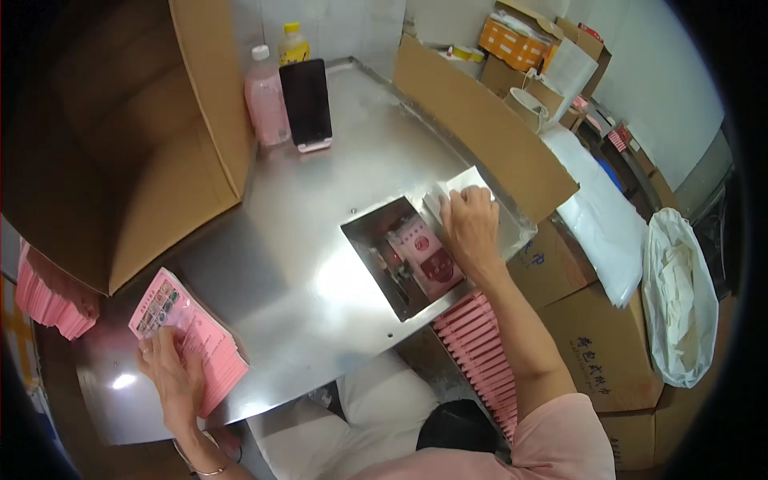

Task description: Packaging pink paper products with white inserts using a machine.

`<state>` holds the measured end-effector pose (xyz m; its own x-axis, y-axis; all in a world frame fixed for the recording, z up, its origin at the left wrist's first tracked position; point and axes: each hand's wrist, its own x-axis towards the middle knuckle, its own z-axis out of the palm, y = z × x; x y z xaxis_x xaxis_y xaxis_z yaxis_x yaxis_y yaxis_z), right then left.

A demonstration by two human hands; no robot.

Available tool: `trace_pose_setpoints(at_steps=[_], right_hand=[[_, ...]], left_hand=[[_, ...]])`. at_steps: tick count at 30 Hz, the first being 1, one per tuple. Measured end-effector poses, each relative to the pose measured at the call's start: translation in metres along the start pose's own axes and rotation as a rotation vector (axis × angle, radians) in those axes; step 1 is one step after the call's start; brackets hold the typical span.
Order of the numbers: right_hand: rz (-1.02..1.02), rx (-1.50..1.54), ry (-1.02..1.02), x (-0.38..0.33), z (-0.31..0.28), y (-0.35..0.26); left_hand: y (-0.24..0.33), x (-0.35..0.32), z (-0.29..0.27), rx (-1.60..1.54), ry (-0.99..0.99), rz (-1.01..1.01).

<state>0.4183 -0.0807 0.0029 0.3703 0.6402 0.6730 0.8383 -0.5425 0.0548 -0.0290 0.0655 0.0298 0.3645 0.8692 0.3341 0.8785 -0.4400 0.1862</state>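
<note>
While both hands work: I'm covering two spots on the steel counter (304, 264).
Left hand (172, 372): flat, fingers spread, pressing on the pink leaflet stack (192, 336) at the near-left corner.
Right hand (470, 228): reaching forward, fingertips curled on the white sheet (460, 186) at the recess's far edge.
Pink packet (428, 256): in the recess (376, 240), just left of and below my right hand, long axis running diagonally toward me.
Nearer hand: the right.

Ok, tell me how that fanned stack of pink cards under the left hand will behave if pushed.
The pink card stack is already fanned, so it would probably slide apart further on the smooth steel table. Single cards look thin, likely light and bendy. The left hand pressing it probably steadies it.
</note>
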Motion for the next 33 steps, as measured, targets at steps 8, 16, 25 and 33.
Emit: trace_pose_setpoints(at_steps=[8, 16, 25, 33], right_hand=[[0.056, 0.280, -0.001, -0.001, -0.006, 0.019], [-0.871, 0.595, -0.224, -0.072, -0.085, -0.104], [-0.562, 0.856, -0.177, -0.050, -0.061, -0.143], [-0.090, 0.027, 0.060, -0.005, -0.006, 0.006]], left_hand=[[0.110, -0.010, 0.017, -0.630, -0.014, 0.405], [0.137, -0.012, 0.040, -0.538, -0.171, 0.561], [0.159, -0.017, 0.045, -0.206, -0.076, 0.326], [0.162, -0.019, 0.043, -0.182, -0.123, 0.315]])
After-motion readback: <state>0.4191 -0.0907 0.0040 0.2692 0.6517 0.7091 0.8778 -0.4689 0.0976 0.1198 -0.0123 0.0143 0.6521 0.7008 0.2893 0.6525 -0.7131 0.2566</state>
